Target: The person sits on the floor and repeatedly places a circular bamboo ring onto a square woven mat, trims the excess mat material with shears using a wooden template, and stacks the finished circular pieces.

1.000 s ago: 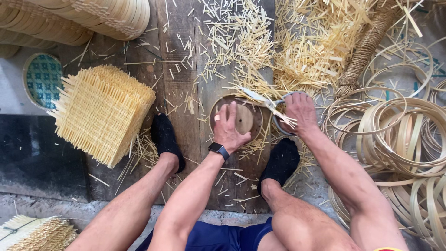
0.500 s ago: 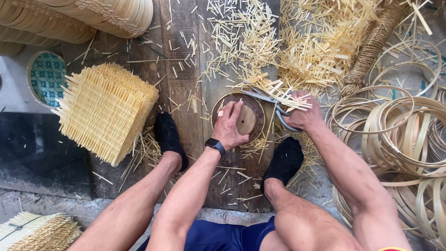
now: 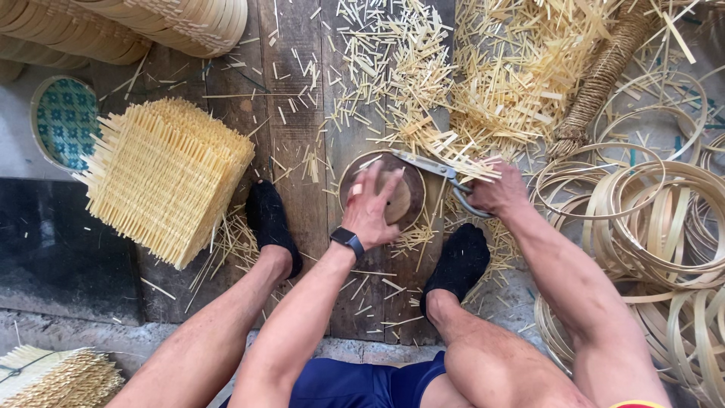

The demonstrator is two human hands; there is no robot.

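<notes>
My left hand (image 3: 371,208), with a dark watch on the wrist, presses flat on a small round woven piece held against a round wooden block (image 3: 355,172) between my feet. My right hand (image 3: 495,193) grips the handles of metal scissors (image 3: 432,168), whose blades point left along the upper edge of the round piece. Short cut bamboo slivers (image 3: 483,91) lie scattered above and around the block.
A stack of square woven bamboo mats (image 3: 166,177) stands at the left. Coiled bamboo hoops (image 3: 649,219) pile at the right. Stacked round baskets (image 3: 151,26) sit top left, a teal-patterned tray (image 3: 64,121) beside them. My black-socked feet (image 3: 268,223) rest on wooden planks.
The view has shifted slightly. My left hand has turned on the round piece, and the scissors in my right hand have moved along its upper rim.
</notes>
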